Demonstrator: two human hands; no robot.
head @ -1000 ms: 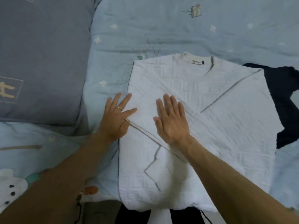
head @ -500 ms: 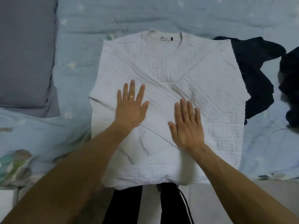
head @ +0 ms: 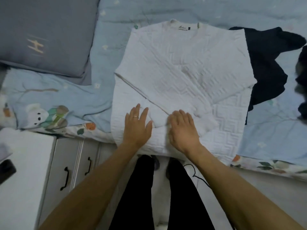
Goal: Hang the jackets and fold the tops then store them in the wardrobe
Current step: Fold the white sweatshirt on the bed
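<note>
A white textured top lies flat on the bed, collar at the far end, both sleeves folded across its front in an X. My left hand rests flat on its lower left part, fingers straight, a ring on one finger. My right hand lies flat beside it on the crossed sleeves near the hem, fingers straight and close together. The hem hangs at the bed's near edge.
A dark garment lies on the bed right of the white top, partly under it. A grey pillow is at the far left. A white bedside cabinet with black handles stands at the near left. My legs in black trousers are below.
Both hands have slid toward me along the white top, from its middle down to near the hem. The view has shifted back, showing the bed's edge and the cabinet.
</note>
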